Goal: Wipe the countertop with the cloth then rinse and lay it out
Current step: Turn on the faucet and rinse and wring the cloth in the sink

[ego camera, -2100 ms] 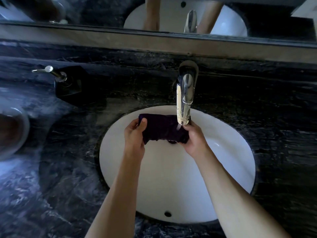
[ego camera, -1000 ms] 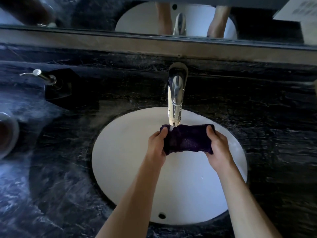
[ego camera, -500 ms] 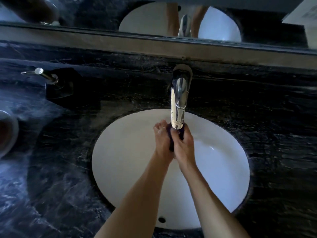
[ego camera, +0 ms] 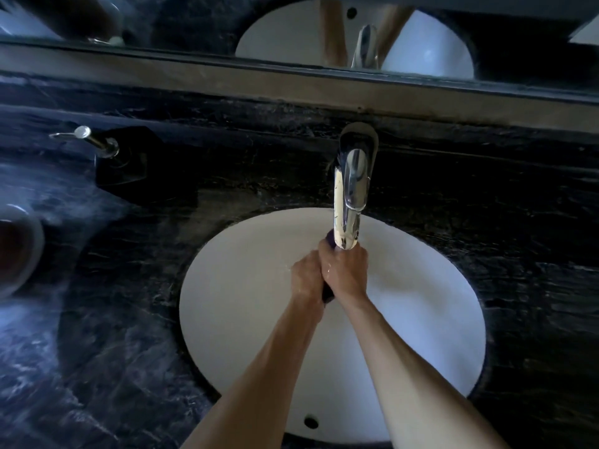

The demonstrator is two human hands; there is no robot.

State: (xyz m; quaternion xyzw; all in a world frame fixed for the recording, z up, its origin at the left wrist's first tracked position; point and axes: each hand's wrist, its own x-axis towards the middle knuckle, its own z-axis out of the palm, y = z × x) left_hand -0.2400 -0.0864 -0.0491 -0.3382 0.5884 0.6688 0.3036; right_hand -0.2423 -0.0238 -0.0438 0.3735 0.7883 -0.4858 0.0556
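Observation:
Over the white oval basin [ego camera: 246, 319], my left hand [ego camera: 306, 277] and my right hand [ego camera: 346, 273] are pressed together, both closed around the dark purple cloth [ego camera: 327, 296]. The cloth is bunched between my palms. Only a sliver shows below my hands and a tip above them, under the chrome tap's spout [ego camera: 348, 202]. Drops of water glint on my hands. The dark marble countertop [ego camera: 486, 222] surrounds the basin.
A black soap dispenser [ego camera: 120, 160] with a chrome pump stands on the counter at the left. A round bowl-like rim [ego camera: 32, 241] shows at the far left edge. A mirror [ego camera: 291, 27] runs along the back behind a wooden ledge.
The cloth was held stretched out between both hands under the tap. My hands have since come together and bunched it up between them, staying under the spout.

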